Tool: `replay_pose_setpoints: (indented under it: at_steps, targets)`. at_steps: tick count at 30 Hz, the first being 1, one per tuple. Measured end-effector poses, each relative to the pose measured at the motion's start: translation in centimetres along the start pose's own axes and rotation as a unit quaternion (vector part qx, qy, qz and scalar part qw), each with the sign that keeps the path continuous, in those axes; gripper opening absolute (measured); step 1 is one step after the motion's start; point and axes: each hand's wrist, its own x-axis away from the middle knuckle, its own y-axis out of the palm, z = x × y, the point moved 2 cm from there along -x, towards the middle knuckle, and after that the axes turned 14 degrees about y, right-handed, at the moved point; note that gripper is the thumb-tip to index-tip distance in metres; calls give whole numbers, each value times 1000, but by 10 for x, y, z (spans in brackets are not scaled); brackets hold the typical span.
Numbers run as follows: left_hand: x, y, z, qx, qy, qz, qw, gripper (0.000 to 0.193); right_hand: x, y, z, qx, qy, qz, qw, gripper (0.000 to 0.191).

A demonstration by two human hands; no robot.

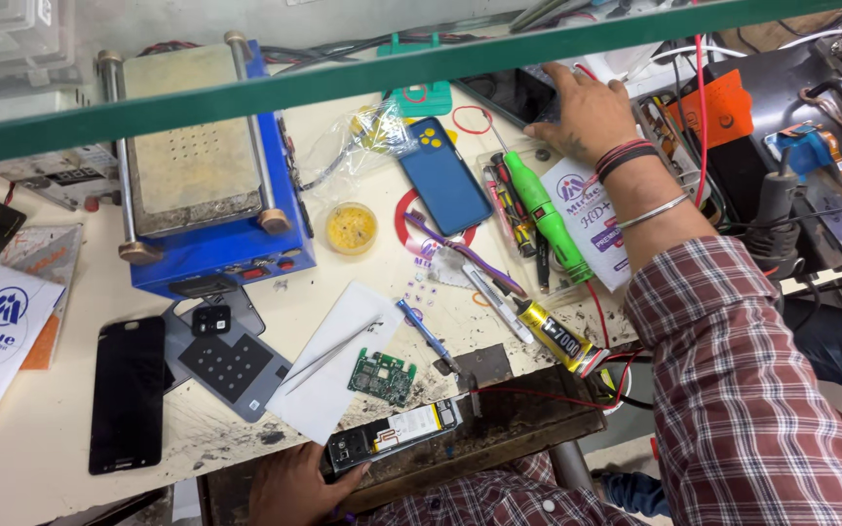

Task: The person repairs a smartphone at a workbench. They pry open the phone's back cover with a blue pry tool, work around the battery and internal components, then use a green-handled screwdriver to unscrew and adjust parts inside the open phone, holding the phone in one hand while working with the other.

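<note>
My left hand (296,483) is at the bench's front edge, gripping the lower end of an opened phone body (394,434) whose battery and inner parts show. My right hand (588,109), in a plaid sleeve with wrist bands, reaches to the far side. Its fingers are spread, and the fingertips rest on a dark flat device (516,93) under the green shelf bar; it grips nothing. A small green circuit board (382,377) and metal tweezers (334,351) lie on a white paper sheet (316,394) just beyond the opened phone.
A blue heating machine (209,170) stands at the back left. A blue phone back (444,175), a green-handled screwdriver (549,218), a glue tube (558,337), a small yellow pot (351,227) and a black phone screen (129,394) lie around. A green shelf bar (343,83) crosses the top.
</note>
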Motion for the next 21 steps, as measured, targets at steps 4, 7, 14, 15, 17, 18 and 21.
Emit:
replay_pose_setpoints:
  at_steps: [4,7,14,15,17,18,21]
  targets:
    - [-4,3,0,29,-38,-49,998,94,-4,1,4,-9,18,-21,1000,85]
    - [-6,0,3,36,-51,-65,996,95,-4,1,5,-23,12,-19,999,77]
    - [-1,-22,17,58,-24,26,998,85,17,-12,6,-114,-107,75,985,39]
    - [1,-25,18,61,-20,42,997,81,21,-14,4,-106,-122,86,983,33]
    - [4,-26,19,60,-43,10,997,80,29,-17,-1,-66,-118,91,987,27]
    - [6,-26,18,59,-55,-5,997,79,32,-19,-5,-46,-117,95,987,24]
    - [11,-29,20,48,15,100,994,80,41,-25,-16,-32,-107,88,990,26]
